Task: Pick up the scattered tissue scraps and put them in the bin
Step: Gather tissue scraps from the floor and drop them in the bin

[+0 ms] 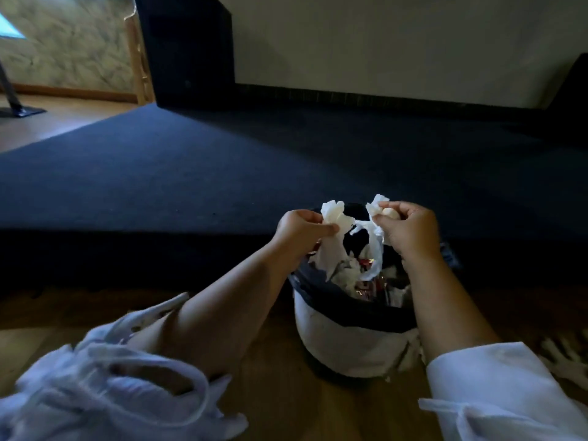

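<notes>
Dark carpet beyond, my left hand (300, 232) and right hand (405, 226) each pinch tissue (334, 214) above the bin (353, 342), so next I should just let go.

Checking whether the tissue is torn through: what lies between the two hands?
In the head view, a thin strip of white tissue spans the gap between the left hand and right hand, above the open bin.
</notes>
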Demonstrator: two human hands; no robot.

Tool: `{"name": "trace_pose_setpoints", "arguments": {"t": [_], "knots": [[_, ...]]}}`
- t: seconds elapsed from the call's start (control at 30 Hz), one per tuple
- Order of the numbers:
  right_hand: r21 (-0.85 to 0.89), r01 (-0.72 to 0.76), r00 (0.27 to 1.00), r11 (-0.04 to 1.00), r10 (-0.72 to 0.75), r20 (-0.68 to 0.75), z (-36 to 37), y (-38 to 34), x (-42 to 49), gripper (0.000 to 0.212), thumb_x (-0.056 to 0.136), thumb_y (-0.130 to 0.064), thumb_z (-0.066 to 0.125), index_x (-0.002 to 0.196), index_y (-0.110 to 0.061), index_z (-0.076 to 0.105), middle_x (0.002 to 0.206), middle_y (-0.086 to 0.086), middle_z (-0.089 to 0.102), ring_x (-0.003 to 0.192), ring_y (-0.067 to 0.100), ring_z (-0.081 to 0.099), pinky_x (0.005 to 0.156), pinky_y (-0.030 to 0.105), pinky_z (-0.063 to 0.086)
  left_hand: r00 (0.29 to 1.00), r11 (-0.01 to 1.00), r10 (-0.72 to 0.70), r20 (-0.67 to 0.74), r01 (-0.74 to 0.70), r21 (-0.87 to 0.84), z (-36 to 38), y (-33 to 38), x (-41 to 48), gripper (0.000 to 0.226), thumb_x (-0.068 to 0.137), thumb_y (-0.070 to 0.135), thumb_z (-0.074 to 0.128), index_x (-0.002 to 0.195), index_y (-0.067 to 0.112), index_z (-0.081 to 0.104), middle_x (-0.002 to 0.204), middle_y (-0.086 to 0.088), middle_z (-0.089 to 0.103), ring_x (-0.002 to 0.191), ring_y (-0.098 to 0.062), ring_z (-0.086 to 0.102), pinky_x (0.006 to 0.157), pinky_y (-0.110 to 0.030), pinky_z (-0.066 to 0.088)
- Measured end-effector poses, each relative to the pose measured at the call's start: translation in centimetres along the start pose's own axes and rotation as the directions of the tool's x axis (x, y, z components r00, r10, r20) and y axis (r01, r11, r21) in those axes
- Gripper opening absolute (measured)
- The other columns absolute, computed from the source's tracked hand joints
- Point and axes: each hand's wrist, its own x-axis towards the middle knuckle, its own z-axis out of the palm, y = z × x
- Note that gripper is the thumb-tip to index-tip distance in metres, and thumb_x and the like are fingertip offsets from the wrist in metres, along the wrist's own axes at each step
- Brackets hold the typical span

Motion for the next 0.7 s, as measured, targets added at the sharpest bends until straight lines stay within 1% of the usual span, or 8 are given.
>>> {"name": "trace_pose_setpoints", "arguments": {"t": [0.07,0.17,0.23,0.3,0.43,0.5,0.6,0.7], "knots": [[-0.118,-0.005,1.0,0.993,0.007,0.017,-0.7,0.9,0.6,0.02,0.078,-0.007,0.069,0.099,-0.005,0.069,0.097,0.011,0.068,0.081,0.02,0.061,0.069,0.028,0.051,1.0,0.995,-0.017,-0.007,0.017,0.098,1.8,-0.2,0.9,0.017,0.075,0.02,0.076,0.087,0.015,0.065,0.07,0.0,0.059,0.061,-0.014,0.054,0.059,-0.025,0.046],[-0.295,-0.015,0.989,0.955,0.057,0.135,-1.2,2.0,0.9,0.029,0.079,-0.011,0.069,0.107,-0.005,0.067,0.102,0.012,0.066,0.087,0.023,0.062,0.067,0.026,0.047,0.999,0.983,-0.011,0.033,0.004,0.184,3.6,-0.8,1.6,0.028,0.079,0.021,0.072,0.105,0.015,0.062,0.076,0.001,0.058,0.061,-0.01,0.052,0.055,-0.023,0.044],[-0.342,-0.01,0.971,0.94,0.09,0.22,-1.1,2.6,1.1,0.032,0.08,-0.014,0.07,0.11,-0.008,0.067,0.105,0.01,0.068,0.093,0.023,0.063,0.07,0.023,0.043,0.999,0.976,0.0,0.045,-0.009,0.216,4.1,-1.3,1.9,0.03,0.08,0.021,0.071,0.108,0.015,0.063,0.086,-0.001,0.061,0.071,-0.013,0.056,0.063,-0.026,0.05],[-0.354,0.007,0.964,0.935,0.088,0.251,-0.8,2.8,1.1,0.029,0.08,-0.015,0.07,0.109,-0.009,0.067,0.092,0.006,0.066,0.082,0.019,0.062,0.064,0.021,0.042,1.0,0.976,0.008,0.026,-0.014,0.216,3.8,-1.7,1.8,0.028,0.079,0.019,0.072,0.105,0.016,0.065,0.086,-0.001,0.061,0.081,-0.017,0.06,0.077,-0.034,0.056],[-0.234,0.069,0.966,0.97,-0.007,0.258,1.2,1.9,0.0,0.02,0.085,-0.015,0.065,0.104,-0.01,0.068,0.079,0.002,0.061,0.056,0.011,0.052,0.041,0.017,0.04,0.995,0.99,0.096,-0.029,-0.092,0.104,0.9,-2.5,0.4,0.022,0.081,0.014,0.069,0.102,0.015,0.065,0.095,-0.005,0.068,0.085,-0.019,0.065,0.081,-0.037,0.056],[-0.142,0.123,0.96,0.982,-0.081,0.269,3.0,0.7,-1.1,0.015,0.084,-0.016,0.065,0.098,-0.012,0.07,0.081,0.003,0.064,0.057,0.008,0.053,0.046,0.018,0.042,0.983,0.989,0.15,-0.103,-0.147,0.032,-1.5,-3.6,-0.6,0.016,0.082,0.012,0.067,0.098,0.016,0.066,0.095,-0.004,0.069,0.083,-0.018,0.066,0.076,-0.033,0.056],[-0.039,0.206,0.922,0.978,-0.181,0.342,6.9,-1.0,-3.5,0.01,0.081,-0.013,0.068,0.09,-0.015,0.071,0.082,0.004,0.07,0.072,0.011,0.062,0.068,0.023,0.05,0.97,0.988,0.136,-0.202,-0.148,-0.049,-6.0,-6.3,-2.1,0.01,0.086,0.01,0.063,0.093,0.018,0.065,0.087,-0.002,0.067,0.075,-0.014,0.064,0.063,-0.022,0.052],[0.002,0.258,0.854,0.966,-0.229,0.467,11.2,-1.9,-6.6,0.01,0.082,-0.012,0.067,0.091,-0.013,0.071,0.081,0.004,0.069,0.075,0.011,0.063,0.075,0.025,0.05,0.972,0.998,0.028,-0.232,-0.039,-0.04,-10.7,-11.0,-3.5,0.017,0.088,0.013,0.061,0.105,0.015,0.062,0.099,-0.004,0.067,0.086,-0.015,0.065,0.069,-0.022,0.052]]}}
